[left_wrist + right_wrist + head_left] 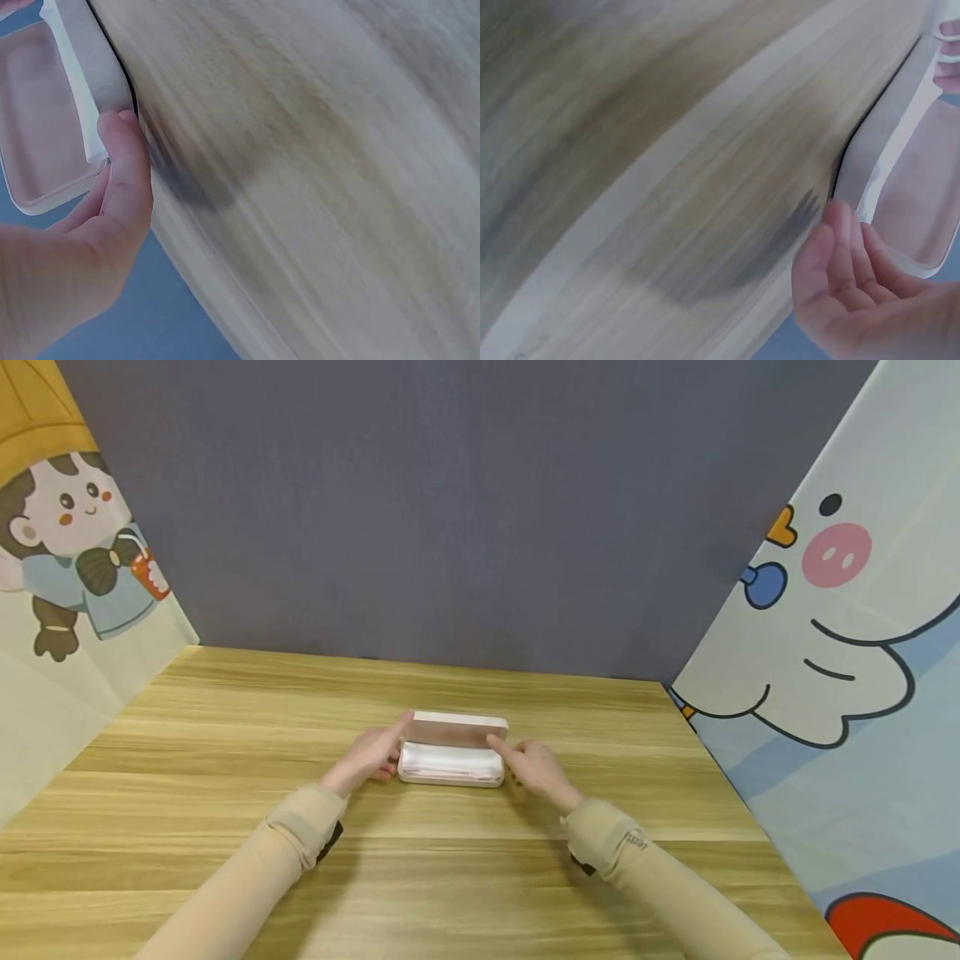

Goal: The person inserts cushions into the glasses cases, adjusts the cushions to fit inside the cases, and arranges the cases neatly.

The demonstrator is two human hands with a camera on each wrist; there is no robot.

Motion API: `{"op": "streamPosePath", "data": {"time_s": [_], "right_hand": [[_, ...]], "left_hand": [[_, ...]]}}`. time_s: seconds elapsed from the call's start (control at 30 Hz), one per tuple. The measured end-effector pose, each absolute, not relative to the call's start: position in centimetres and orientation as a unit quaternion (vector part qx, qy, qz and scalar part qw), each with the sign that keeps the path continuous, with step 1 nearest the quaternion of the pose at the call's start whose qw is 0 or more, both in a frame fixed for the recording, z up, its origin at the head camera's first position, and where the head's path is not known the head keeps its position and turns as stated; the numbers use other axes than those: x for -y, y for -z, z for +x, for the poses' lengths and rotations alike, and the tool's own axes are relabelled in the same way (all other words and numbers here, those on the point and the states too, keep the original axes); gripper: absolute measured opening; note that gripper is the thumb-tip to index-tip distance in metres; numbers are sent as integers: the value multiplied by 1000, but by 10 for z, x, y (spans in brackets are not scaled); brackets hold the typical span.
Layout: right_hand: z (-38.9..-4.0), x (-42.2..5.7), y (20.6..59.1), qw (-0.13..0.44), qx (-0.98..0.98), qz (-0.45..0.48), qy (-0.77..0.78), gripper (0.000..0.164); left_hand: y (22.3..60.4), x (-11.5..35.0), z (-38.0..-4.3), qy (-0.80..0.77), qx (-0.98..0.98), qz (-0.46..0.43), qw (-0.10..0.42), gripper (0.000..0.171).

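A white glasses case (pixel 451 782) lies on the table with its hinged lid (pixel 461 720) raised at the back, showing a brownish-pink inside. White, folded cloth-like material (pixel 452 758) fills the base. At the left end, my left hand (pixel 369 753) holds the case, one digit up at the lid's corner and other fingers beside the base. My right hand (pixel 536 767) grips the right end, one digit reaching to the lid and the rest bent by the base. In the left wrist view, fingertips (pixel 118 124) touch the base's corner; right fingertips (pixel 838 214) do likewise in the right wrist view.
The wood-grain table (pixel 225 735) extends around the case. A dark grey panel (pixel 420 510) stands along its back edge. Cartoon-printed panels flank it, one on the left (pixel 90 693) and one on the right (pixel 825 652).
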State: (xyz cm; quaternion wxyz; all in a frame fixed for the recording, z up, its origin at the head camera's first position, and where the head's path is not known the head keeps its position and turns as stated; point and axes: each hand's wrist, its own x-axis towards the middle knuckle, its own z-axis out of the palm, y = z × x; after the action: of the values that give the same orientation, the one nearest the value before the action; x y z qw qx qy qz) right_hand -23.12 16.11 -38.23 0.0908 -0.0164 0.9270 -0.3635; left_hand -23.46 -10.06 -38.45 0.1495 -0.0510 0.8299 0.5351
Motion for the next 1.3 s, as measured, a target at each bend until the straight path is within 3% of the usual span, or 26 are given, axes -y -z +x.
{"op": "streamPosePath", "data": {"time_s": [0.37,1.3], "right_hand": [[-239,-166,385,169,-881,18,441,92],[-254,-161,379,217,-857,59,463,92]], "left_hand": [[389,102,-239,-557,-806,-72,186,95],[380,100,-241,-555,-801,-82,210,92]]}}
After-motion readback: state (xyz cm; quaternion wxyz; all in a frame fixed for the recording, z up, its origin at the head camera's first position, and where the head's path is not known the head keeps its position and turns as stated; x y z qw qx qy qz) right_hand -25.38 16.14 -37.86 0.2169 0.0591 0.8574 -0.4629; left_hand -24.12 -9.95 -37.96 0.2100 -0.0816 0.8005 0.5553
